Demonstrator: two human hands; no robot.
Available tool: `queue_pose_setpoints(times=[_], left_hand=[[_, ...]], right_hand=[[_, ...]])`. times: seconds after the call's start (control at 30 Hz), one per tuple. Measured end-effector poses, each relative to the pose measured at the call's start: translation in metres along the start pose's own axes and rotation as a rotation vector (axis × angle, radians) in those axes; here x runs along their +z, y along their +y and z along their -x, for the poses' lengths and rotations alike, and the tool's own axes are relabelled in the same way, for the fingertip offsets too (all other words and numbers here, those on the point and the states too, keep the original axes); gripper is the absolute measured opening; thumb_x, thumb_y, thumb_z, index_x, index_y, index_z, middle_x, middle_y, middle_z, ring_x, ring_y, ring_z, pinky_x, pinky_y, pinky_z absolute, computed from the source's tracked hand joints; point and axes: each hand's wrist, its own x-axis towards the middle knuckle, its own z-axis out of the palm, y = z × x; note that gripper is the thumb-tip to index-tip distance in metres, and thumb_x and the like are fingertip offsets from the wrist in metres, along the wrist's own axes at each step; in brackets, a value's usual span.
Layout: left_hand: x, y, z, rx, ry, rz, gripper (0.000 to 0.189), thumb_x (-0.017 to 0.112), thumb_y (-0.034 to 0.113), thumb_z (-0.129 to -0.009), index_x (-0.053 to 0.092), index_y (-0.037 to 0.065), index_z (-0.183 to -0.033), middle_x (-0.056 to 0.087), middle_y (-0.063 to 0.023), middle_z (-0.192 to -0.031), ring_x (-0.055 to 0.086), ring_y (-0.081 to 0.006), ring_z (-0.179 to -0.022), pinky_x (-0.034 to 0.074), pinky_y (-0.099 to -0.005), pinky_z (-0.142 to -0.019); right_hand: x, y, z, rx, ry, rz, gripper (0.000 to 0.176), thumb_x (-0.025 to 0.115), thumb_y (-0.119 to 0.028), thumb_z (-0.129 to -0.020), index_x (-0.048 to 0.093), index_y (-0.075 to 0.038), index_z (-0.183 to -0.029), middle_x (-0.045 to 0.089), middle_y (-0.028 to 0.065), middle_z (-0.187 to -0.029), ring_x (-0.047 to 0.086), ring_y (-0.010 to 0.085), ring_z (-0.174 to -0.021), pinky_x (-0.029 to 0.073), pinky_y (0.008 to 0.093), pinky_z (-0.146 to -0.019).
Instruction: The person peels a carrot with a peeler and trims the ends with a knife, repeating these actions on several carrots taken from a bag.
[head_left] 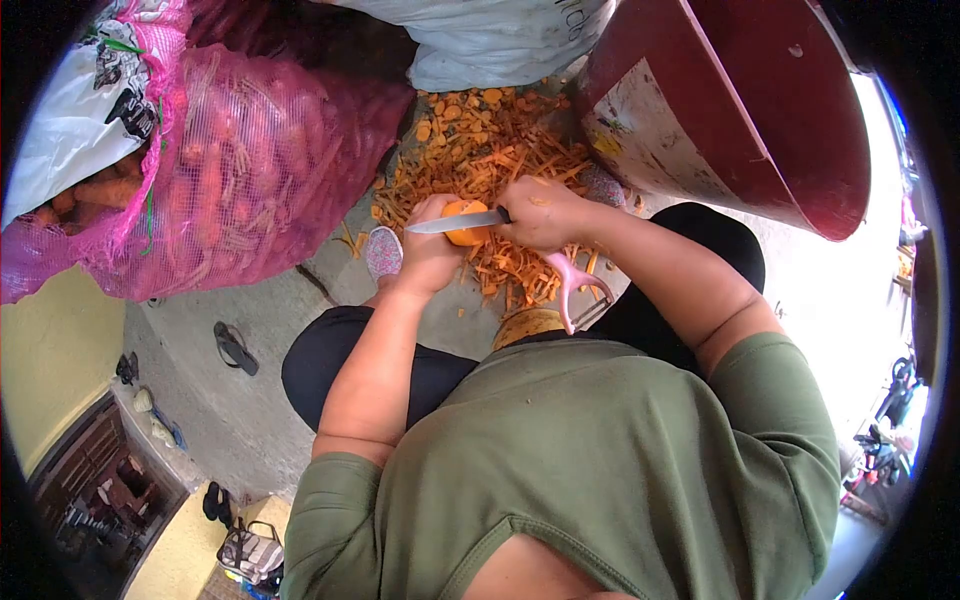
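Thick orange carrot piece [466, 238]: gripped by left hand [430, 252], the nearer one; nine o'clock from right hand [543, 213]; long axis unclear
Silver-bladed knife [440, 225]: clasped in right hand, blade across carrot toward nine
Pink-handled peeler [568, 275]: right hand's five o'clock

An olive-green short-sleeved top [600, 460], dark trousers [345, 365] and pink-speckled shoes [384, 252].
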Motion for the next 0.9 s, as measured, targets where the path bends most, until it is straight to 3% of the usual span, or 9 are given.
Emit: queue_pose_setpoints(times=[0.2, 0.27, 0.47, 0.57, 0.9], left_hand=[[0.0, 0.006, -0.001, -0.056, -0.03, -0.133, 0.033, 0.067, 0.005, -0.054, 0.051, 0.004, -0.083, 0.055, -0.0123, -0.08, 0.052, -0.0313, -0.078, 0.041, -0.037, -0.067], [0.001, 0.003, -0.001, -0.031, -0.001, -0.161, 0.032, 0.067, 0.004, -0.053, 0.051, 0.003, -0.082, 0.055, -0.0121, -0.08, 0.053, -0.0313, -0.076, 0.041, -0.0374, -0.066], [0.01, -0.014, 0.002, -0.111, 0.201, -0.138, 0.03, 0.066, 0.002, -0.05, 0.054, 0.003, -0.078, 0.056, -0.0119, -0.077, 0.054, -0.0301, -0.074, 0.042, -0.0371, -0.063], [0.006, -0.005, 0.003, -0.031, 0.247, -0.184, 0.029, 0.066, 0.003, -0.05, 0.055, 0.003, -0.077, 0.056, -0.0125, -0.077, 0.054, -0.0302, -0.073, 0.042, -0.037, -0.063], [0.005, -0.004, 0.005, -0.044, 0.238, -0.126, 0.034, 0.067, 0.002, -0.049, 0.053, 0.003, -0.081, 0.055, -0.0115, -0.078, 0.053, -0.0306, -0.074, 0.041, -0.0349, -0.065]], right_hand=[[0.005, -0.007, 0.004, 0.03, 0.027, 0.039, 0.025, 0.051, -0.025, -0.069, 0.058, -0.002, -0.071, 0.056, 0.02, -0.07, 0.054, 0.0349, -0.072, 0.044, 0.0403, -0.065], [0.011, -0.006, 0.003, 0.053, 0.087, 0.037, 0.025, 0.05, -0.025, -0.069, 0.058, -0.001, -0.071, 0.056, 0.0205, -0.07, 0.055, 0.0345, -0.072, 0.044, 0.0405, -0.066], [0.006, -0.009, 0.0, 0.297, -0.024, -0.016, 0.03, 0.048, -0.024, -0.07, 0.058, 0.003, -0.078, 0.057, 0.0223, -0.08, 0.056, 0.0334, -0.079, 0.044, 0.0396, -0.069], [0.014, 0.003, -0.005, 0.294, 0.032, -0.014, 0.029, 0.048, -0.023, -0.069, 0.059, 0.002, -0.078, 0.057, 0.0219, -0.079, 0.056, 0.033, -0.078, 0.045, 0.0388, -0.068], [0.024, 0.035, -0.02, 0.335, 0.0, -0.043, 0.029, 0.048, -0.024, -0.067, 0.059, 0.001, -0.077, 0.058, 0.0176, -0.074, 0.058, 0.0314, -0.071, 0.045, 0.0394, -0.063]])
